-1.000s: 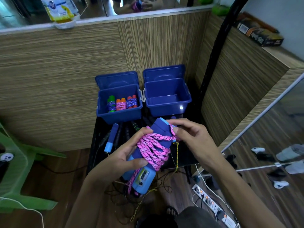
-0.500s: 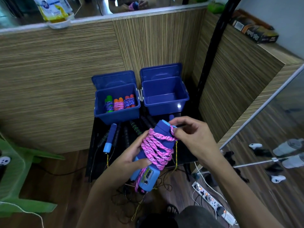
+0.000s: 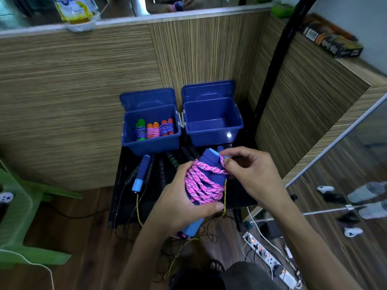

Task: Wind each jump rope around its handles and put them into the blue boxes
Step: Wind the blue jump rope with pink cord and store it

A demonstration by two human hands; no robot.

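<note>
Between both hands | pink rope (image 3: 204, 184); right fingers (image 3: 227, 162) pinch its end

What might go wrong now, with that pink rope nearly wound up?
The right hand only pinches the pink rope near the top of the blue handles; if that end is not tucked in, the coils may spring loose. The left hand grips the bundle over the yellow cord hanging off the black table, so lifting towards the right box could snag it.
</note>
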